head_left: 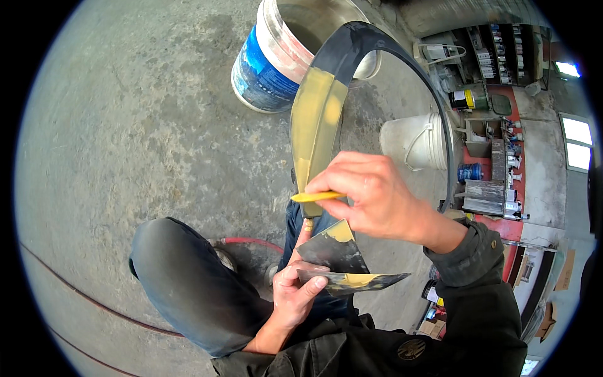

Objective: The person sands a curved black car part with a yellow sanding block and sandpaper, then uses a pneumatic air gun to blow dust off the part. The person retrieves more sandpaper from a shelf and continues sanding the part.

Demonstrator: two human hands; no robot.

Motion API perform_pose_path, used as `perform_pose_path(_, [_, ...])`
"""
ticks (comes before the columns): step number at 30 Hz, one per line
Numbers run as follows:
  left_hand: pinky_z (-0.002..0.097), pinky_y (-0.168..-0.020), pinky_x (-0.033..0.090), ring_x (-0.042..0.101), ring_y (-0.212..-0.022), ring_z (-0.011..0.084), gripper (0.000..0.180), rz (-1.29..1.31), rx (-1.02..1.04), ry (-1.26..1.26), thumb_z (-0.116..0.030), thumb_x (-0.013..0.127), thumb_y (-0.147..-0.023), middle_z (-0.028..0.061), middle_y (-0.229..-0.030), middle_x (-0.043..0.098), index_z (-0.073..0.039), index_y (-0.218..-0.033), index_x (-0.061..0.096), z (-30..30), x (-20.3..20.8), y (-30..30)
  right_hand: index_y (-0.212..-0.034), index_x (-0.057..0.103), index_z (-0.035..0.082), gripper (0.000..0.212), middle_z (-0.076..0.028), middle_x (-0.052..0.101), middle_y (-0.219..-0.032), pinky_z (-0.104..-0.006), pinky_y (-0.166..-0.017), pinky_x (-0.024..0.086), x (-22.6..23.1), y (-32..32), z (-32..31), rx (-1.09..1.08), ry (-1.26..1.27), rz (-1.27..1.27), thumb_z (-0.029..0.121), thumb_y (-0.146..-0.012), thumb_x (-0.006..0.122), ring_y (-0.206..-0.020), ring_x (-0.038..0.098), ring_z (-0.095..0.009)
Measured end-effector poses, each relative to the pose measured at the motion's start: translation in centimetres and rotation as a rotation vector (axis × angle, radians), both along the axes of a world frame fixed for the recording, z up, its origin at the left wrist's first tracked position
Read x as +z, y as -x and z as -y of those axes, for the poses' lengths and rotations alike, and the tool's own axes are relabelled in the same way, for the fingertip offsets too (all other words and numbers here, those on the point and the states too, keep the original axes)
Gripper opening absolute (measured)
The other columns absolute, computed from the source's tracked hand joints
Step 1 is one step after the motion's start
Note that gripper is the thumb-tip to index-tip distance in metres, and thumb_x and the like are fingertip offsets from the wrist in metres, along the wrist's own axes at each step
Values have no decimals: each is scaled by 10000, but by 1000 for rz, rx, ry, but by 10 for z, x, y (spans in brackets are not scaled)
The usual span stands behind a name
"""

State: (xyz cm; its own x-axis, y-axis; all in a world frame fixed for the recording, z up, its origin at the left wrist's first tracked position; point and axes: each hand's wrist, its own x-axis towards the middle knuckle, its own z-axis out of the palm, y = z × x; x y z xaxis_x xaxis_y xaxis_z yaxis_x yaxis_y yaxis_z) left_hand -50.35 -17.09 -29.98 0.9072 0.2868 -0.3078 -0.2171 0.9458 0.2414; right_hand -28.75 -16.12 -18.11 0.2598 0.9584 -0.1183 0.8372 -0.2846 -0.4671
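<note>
A curved black trim piece (361,36), shaped like a wheel-arch flare, arcs from in front of me round to the right. Yellow filler (314,116) coats its broad near section. Pinched in my right hand (377,191) is a yellow spreader (317,196), lying across the filler near the trim's lower end. My left hand (292,298) grips a dark mixing plate (358,290) smeared with filler. Beside it stands another dark, flat piece (333,248) with filler at its top corner. The left index finger stretches up to the trim's lower end.
A white bucket with a blue label (267,69) stands behind the trim. Inside the arc is a second white bucket (411,141). A red hose (251,240) runs on the concrete floor past my bent knee (188,270). Shelves with cans (496,53) line the right side.
</note>
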Motion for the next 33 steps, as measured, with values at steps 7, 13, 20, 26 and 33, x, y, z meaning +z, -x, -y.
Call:
perform_pose_path(7, [341,-932,395,505,-1106,212,138,-24,-8,-78,-13,708,-804,171,-1385,431,13,-922,641,-5,6,-7,-882,681,34,159,-45,654,-770,-242,-588,471,9,-6,5,-95,119,-287,-13,-734,713,-684,621,-133])
perform_pose_path(13, [315,-929,413,493,-1186,201,125,6,-22,-94,-2,699,-805,280,-1497,259,30,-924,674,-7,4,-6,-924,672,9,156,-31,672,-782,-240,-619,469,2,-36,18,-548,-47,-308,68,-786,716,-700,580,-53])
perform_pose_path(20, [346,-939,397,497,-1156,228,121,-15,-61,-188,-14,701,-804,233,-1514,251,18,-908,647,-7,-2,-1,-887,675,20,227,-75,698,-847,-288,-679,517,-14,-1,47,-301,-138,-182,-68,-684,727,-782,658,-193])
perform_pose_path(26, [384,-1023,342,401,-1290,276,118,-72,-69,-160,-38,721,-791,295,-1466,286,16,-881,667,-9,-3,13,-861,667,35,307,-66,713,-896,-305,-639,525,-31,23,53,-172,-310,-44,-89,-589,738,-760,650,-219])
perform_pose_path(33, [316,-829,427,558,-905,161,177,-196,-63,-101,-79,760,-772,82,-970,610,0,-865,632,-6,-6,39,-852,678,66,263,14,686,-875,-267,-568,502,-44,36,64,-16,-333,175,42,-594,722,-760,636,-157])
